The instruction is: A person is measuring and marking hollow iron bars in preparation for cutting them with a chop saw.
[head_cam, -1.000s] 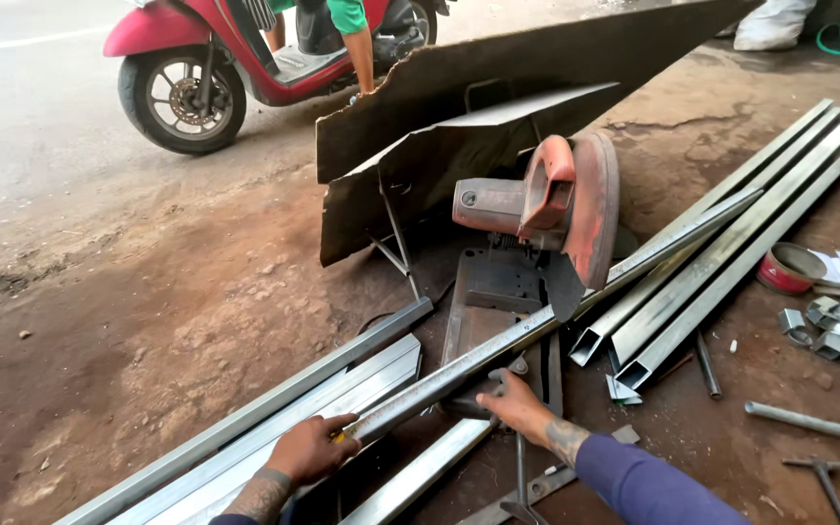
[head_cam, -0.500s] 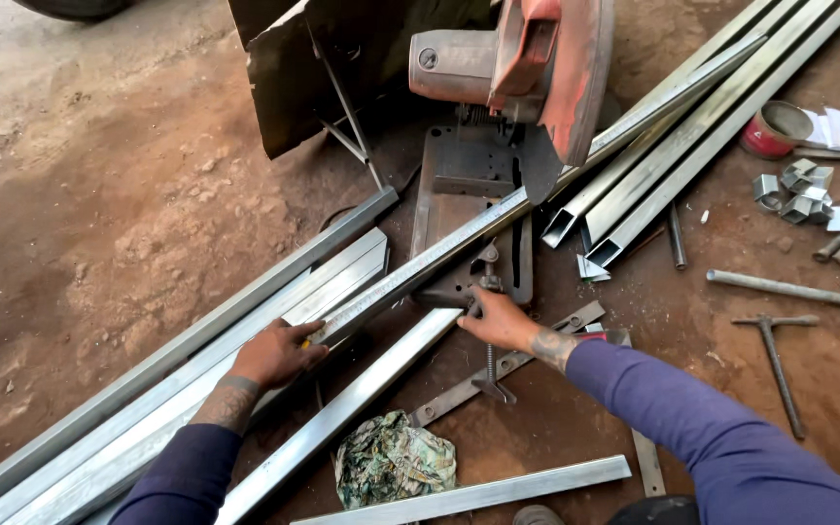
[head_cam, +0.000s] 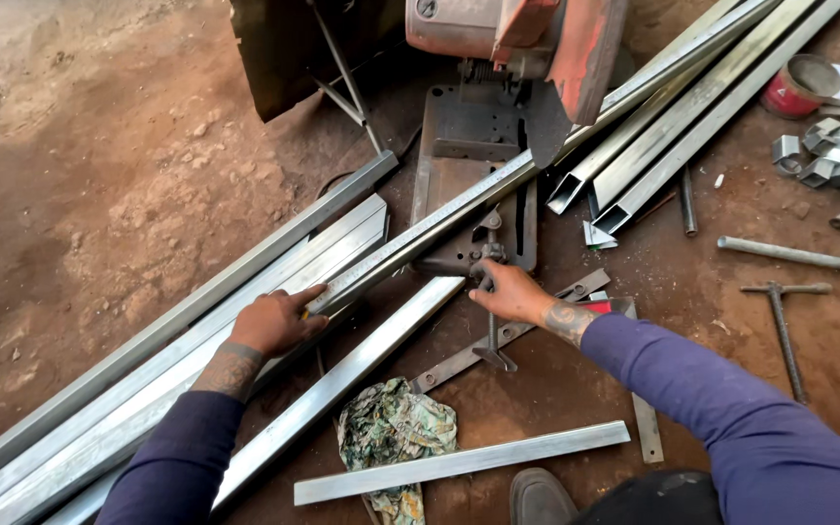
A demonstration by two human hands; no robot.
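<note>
- Several long steel tubes (head_cam: 128, 389) lying side by side on the dirt ground (head_cam: 99, 194), running from lower left up toward the saw.
- Three more square tubes (head_cam: 692, 107) bundled at upper right, open ends pointing down toward the saw base.
- Chop saw (head_cam: 527, 49) standing at top centre, red guard and blade raised over its dark base plate (head_cam: 469, 156).
- One long square tube (head_cam: 439, 219) laid slantwise across the base plate, passing under the blade, lower end reaching the left hand.
- Left hand (head_cam: 274, 321) at that lower end, fingers (head_cam: 308, 297) curled over the tube's top edge and closed on it, thumb hidden beneath.
- Right hand (head_cam: 512, 292) just below the base plate, fingers (head_cam: 483, 277) wrapped shut around the vise handle (head_cam: 490, 331), which hangs down to a crossbar on the ground; tube just above these fingertips, close but apart from them.
- Short flat steel piece (head_cam: 459, 462) lying alone near the bottom, just beside a crumpled patterned rag (head_cam: 391, 433).
- Flat perforated strip (head_cam: 527, 326) under the right wrist, partly hidden.
- T-shaped tool (head_cam: 785, 321) and a thin rod (head_cam: 799, 255) lying to the right, well apart from both hands.
- Red tin (head_cam: 799, 86) and a small heap of cut tube offcuts (head_cam: 823, 156) at far right.
- Dark shoe tip (head_cam: 542, 496) at the bottom edge.
</note>
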